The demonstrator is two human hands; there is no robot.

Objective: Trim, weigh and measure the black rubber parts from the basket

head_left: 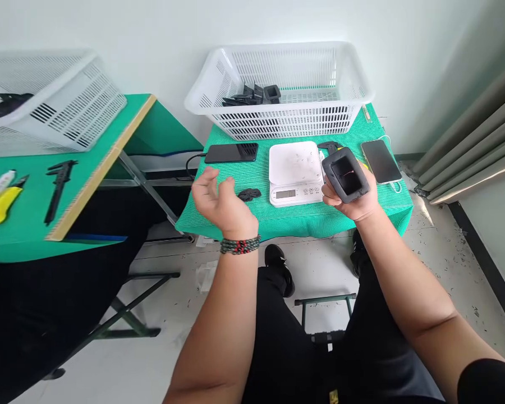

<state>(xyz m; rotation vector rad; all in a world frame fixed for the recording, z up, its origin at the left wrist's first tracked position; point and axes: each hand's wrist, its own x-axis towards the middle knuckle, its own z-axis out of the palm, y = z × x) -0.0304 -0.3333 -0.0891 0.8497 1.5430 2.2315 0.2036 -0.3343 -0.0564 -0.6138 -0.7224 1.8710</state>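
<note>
My right hand (356, 199) is closed around a black hollow rectangular part (345, 175), whose opening faces up with a thin reddish strand inside. It is over the right edge of a white digital scale (297, 168), which has small dark scraps on its plate. My left hand (219, 199), with a beaded bracelet at the wrist, is raised palm up with curled fingers apart, holding nothing. Just right of it, a small heap of black scraps (249, 194) lies on the green cloth (231, 216). A caliper (329, 146) lies partly hidden behind the black part.
Behind the scale stands a white basket (278, 120) with black parts. A dark phone (231, 152) lies left, another phone (381, 161) right. The left table (88, 174) bears another basket (76, 106), a caliper (59, 188) and a yellow tool (2, 206).
</note>
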